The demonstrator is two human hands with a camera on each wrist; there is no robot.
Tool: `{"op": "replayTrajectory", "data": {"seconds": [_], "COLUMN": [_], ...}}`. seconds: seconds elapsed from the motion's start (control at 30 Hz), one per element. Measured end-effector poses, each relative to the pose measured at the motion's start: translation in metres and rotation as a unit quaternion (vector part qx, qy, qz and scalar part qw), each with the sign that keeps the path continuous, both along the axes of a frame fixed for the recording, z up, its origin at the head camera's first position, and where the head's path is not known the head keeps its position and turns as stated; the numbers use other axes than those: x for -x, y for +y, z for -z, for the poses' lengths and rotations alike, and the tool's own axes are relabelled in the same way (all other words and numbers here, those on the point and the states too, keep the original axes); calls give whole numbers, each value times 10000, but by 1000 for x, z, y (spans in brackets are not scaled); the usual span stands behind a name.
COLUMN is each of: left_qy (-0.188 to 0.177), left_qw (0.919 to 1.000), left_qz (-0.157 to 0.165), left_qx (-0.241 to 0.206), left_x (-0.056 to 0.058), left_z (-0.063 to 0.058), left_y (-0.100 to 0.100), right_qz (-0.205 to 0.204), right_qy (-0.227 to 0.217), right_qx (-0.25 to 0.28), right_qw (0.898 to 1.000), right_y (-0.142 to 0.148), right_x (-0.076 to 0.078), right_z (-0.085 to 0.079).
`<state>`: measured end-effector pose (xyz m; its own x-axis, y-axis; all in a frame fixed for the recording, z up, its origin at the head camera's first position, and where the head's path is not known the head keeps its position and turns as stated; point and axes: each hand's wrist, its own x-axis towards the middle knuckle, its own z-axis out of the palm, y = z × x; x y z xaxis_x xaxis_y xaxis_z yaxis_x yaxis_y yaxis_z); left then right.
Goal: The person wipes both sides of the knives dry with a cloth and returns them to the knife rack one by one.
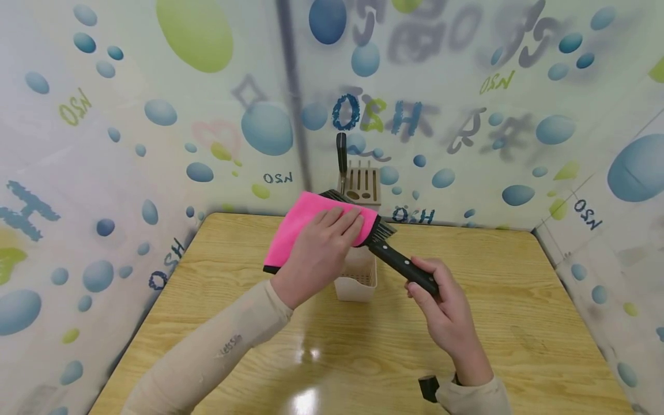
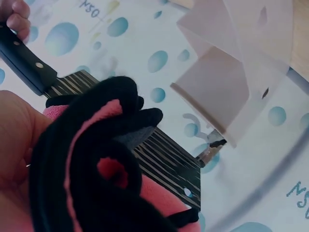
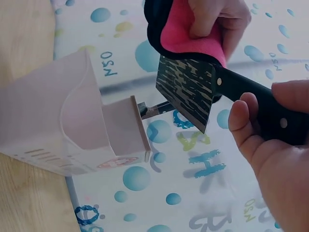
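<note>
A cleaver with a dark, streaked blade (image 3: 186, 87) and a black riveted handle (image 1: 402, 265) is held up over the table. My right hand (image 1: 448, 314) grips the handle near its end. With my left hand (image 1: 324, 248) I hold a pink cloth (image 1: 287, 230) with black edging, folded over the blade's spine. The thumb and fingers pinch the blade through it. Much of the blade is hidden by the cloth in the head view; its lower part shows bare in the right wrist view. In the left wrist view, black folds of the cloth (image 2: 120, 125) bunch up close to the camera.
Behind the cleaver, a pale knife holder (image 1: 358, 291) with a slotted top stands on the wooden table (image 1: 249, 357). A black-handled knife (image 1: 340, 153) stands upright in it. Patterned wall covering (image 1: 264, 129) encloses the table's back and sides.
</note>
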<state>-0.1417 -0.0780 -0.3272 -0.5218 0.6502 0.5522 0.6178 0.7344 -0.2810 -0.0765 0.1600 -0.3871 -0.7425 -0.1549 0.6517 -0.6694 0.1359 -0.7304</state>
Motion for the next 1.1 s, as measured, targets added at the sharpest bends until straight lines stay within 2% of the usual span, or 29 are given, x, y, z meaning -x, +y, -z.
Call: {"op": "replayTrajectory", "data": {"seconds": [0.17,0.3,0.53,0.63,0.87,1.1], "left_qy": [-300,-464,-557,-554,-434,79], "left_qw": [9995,9989,9981,9978,9968,9972], "left_qz": [-56,35,236,347,666,664], "left_qx": [-18,-10,123,97,28,342], "left_x": [3,3,-5,-7,-13,-22], "left_z": [-2,-3,-4,-5,-7,-5], "left_y": [-4,-2,6,7,11,17], "right_qz": [22,21,62,69,83,87], "right_qy": [182,305,169,277,350,418], "right_qx": [-214,-375,-601,-527,-418,-329], "right_qw": [9996,9988,9980,9982,9985,9985], "right_y": [3,4,5,4,3,0], "right_x": [0,0,1,2,3,4], "right_z": [0,-1,0,-1,-2,1]}}
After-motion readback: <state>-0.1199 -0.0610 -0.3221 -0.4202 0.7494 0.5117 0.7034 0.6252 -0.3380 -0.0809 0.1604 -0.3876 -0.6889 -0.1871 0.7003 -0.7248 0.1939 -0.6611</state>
